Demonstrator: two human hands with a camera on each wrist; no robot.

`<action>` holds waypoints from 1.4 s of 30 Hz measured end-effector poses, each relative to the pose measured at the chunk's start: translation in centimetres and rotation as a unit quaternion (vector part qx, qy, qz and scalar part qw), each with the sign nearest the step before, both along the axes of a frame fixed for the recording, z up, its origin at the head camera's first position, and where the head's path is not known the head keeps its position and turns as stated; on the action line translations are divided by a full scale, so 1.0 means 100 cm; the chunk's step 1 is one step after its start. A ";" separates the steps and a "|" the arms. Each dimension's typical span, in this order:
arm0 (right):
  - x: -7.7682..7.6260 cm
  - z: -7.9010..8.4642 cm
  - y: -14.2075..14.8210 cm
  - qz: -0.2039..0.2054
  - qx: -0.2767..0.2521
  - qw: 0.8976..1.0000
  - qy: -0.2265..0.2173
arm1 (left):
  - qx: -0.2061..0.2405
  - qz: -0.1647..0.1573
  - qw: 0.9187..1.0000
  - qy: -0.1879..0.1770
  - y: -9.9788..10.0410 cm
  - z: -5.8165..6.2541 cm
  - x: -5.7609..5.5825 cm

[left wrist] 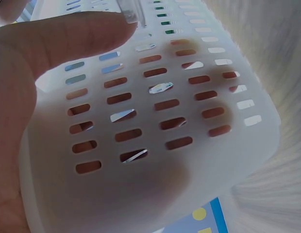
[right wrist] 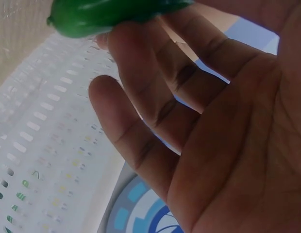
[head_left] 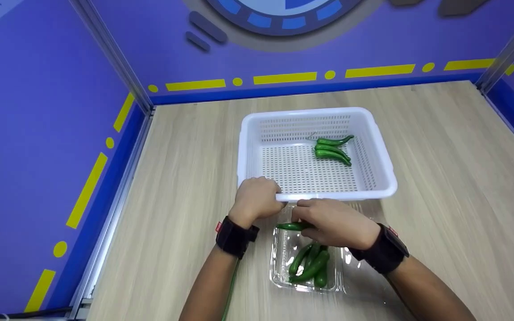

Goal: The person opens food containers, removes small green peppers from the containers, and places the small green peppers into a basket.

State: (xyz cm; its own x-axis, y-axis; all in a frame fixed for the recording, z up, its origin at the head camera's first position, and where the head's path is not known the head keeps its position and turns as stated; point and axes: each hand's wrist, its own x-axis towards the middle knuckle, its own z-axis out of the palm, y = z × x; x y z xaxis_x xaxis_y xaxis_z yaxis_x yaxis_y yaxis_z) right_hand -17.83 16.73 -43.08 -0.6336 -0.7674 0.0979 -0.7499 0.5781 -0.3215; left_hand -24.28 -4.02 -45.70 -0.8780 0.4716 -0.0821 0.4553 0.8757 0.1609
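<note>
My left hand [head_left: 258, 198] grips the front-left wall of a white slotted basket [head_left: 385, 171]. In the left wrist view the thumb lies along the wall, and the fingers show dimly through the slots. My right hand [head_left: 338, 223] pinches a green chili pepper [head_left: 289, 226] over a clear plastic container [head_left: 273, 269], just in front of the basket. The right wrist view shows this pepper [right wrist: 92, 17] at the fingertips. Several green chili peppers [head_left: 312, 265] lie in the container's near half. A few more chili peppers [head_left: 332, 154] rest inside the basket at its right side.
All of this stands on a light wood table [head_left: 185, 178]. A blue panel [head_left: 38, 133] with yellow marks borders the left side, and another panel [head_left: 292, 58] rises behind. The container's clear lid [head_left: 366, 281] lies folded out to the right, under my right forearm.
</note>
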 end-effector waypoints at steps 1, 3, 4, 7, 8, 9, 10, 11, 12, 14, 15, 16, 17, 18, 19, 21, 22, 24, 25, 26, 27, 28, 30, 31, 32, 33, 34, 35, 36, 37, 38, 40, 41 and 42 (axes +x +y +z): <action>0.000 0.000 0.000 0.000 0.000 1.000 -0.001 | -0.001 -0.001 1.000 0.003 0.000 0.000 0.000; 0.000 0.000 0.000 -0.002 -0.002 1.000 -0.002 | -0.003 -0.002 1.000 0.009 0.001 0.000 0.000; 0.000 0.001 0.000 -0.003 -0.001 1.000 -0.003 | -0.004 -0.002 1.000 0.010 0.001 0.000 -0.001; -0.001 0.001 0.000 -0.005 -0.002 1.000 -0.002 | -0.005 -0.003 1.000 0.010 0.001 0.000 -0.001; -0.001 0.001 0.000 -0.005 -0.001 1.000 -0.002 | -0.005 -0.004 1.000 0.009 0.001 0.000 -0.001; -0.001 0.001 0.000 -0.004 -0.001 1.000 -0.002 | -0.004 -0.004 1.000 0.008 0.001 0.000 -0.001; -0.001 0.001 0.000 -0.002 0.000 1.000 -0.002 | -0.004 -0.004 1.000 0.006 0.001 0.000 -0.001; -0.001 0.001 0.000 -0.001 0.001 1.000 0.000 | -0.003 -0.004 1.000 0.005 0.001 0.000 -0.001; -0.001 0.001 0.000 0.002 0.002 1.000 0.001 | -0.001 -0.003 1.000 0.003 0.000 0.000 0.000; 0.000 0.001 0.000 0.007 0.002 1.000 0.004 | 0.001 -0.001 1.000 0.000 0.000 0.000 0.000; 0.000 0.001 0.000 0.009 0.001 1.000 0.006 | 0.001 0.000 1.000 0.000 0.000 0.000 0.000; 0.000 0.001 0.000 0.009 0.002 1.000 0.012 | 0.001 0.002 1.000 -0.002 0.000 0.001 0.000; 0.000 0.001 0.000 0.009 0.001 1.000 0.015 | 0.002 0.003 1.000 -0.003 0.000 0.001 0.000; 0.000 0.001 0.000 0.008 0.002 1.000 0.018 | 0.003 0.003 1.000 -0.005 0.000 0.001 0.000; 0.000 0.001 0.000 0.006 0.002 1.000 0.022 | 0.002 0.003 1.000 -0.006 0.000 0.001 0.000; 0.001 0.001 0.001 0.001 0.003 1.000 0.024 | 0.002 0.002 1.000 -0.009 0.000 0.001 0.000; 0.001 0.001 0.001 -0.002 0.002 1.000 0.024 | 0.002 0.002 1.000 -0.010 0.000 0.001 0.000; 0.001 0.001 0.001 -0.005 -0.002 1.000 0.022 | 0.000 0.001 1.000 -0.008 0.000 0.001 0.000; 0.001 0.001 0.002 -0.006 -0.004 1.000 0.022 | 0.000 0.000 1.000 -0.007 0.000 0.001 0.000; 0.002 0.000 0.002 -0.007 -0.006 1.000 0.019 | 0.000 -0.001 1.000 -0.005 0.000 0.001 0.000; 0.002 0.000 0.002 -0.007 -0.009 1.000 0.016 | 0.000 -0.001 1.000 -0.005 0.000 0.001 0.000; 0.001 0.000 0.002 -0.006 -0.010 1.000 0.013 | -0.001 -0.001 1.000 -0.004 0.000 0.000 0.000; 0.001 0.000 0.002 -0.007 -0.008 1.000 0.002 | -0.002 -0.002 1.000 -0.002 0.000 0.001 0.000; 0.001 0.000 0.002 -0.008 -0.007 1.000 -0.004 | -0.002 -0.002 1.000 -0.001 0.000 0.001 0.000; 0.001 0.000 0.002 -0.008 -0.006 1.000 -0.012 | -0.002 -0.002 1.000 -0.001 0.000 0.001 0.000; 0.001 0.001 0.002 -0.009 -0.005 1.000 -0.019 | -0.002 -0.002 1.000 -0.001 0.000 0.001 0.000; 0.001 0.001 0.002 -0.010 -0.003 1.000 -0.024 | -0.002 -0.003 1.000 0.000 0.000 0.001 0.000; 0.000 0.001 0.002 -0.012 -0.001 0.999 -0.029 | -0.001 -0.003 1.000 0.001 0.000 0.001 0.000; 0.000 0.001 0.002 -0.013 -0.001 0.999 -0.033 | 0.000 -0.003 1.000 0.001 0.000 0.001 0.000; 0.000 0.002 0.002 -0.015 -0.001 0.999 -0.037 | 0.001 -0.003 1.000 0.001 0.000 0.001 0.000; 0.000 0.002 0.002 -0.016 0.000 0.999 -0.041 | 0.002 -0.003 1.000 0.001 -0.001 0.001 0.001; 0.000 0.003 0.003 -0.020 0.002 0.999 -0.044 | 0.004 -0.003 1.000 0.002 -0.001 0.001 0.001; 0.000 0.004 0.003 -0.021 0.002 0.999 -0.045 | 0.004 -0.004 1.000 0.003 -0.001 0.001 0.001; 0.000 0.005 0.004 -0.023 0.003 0.999 -0.046 | 0.004 -0.004 1.000 0.004 -0.001 0.001 0.001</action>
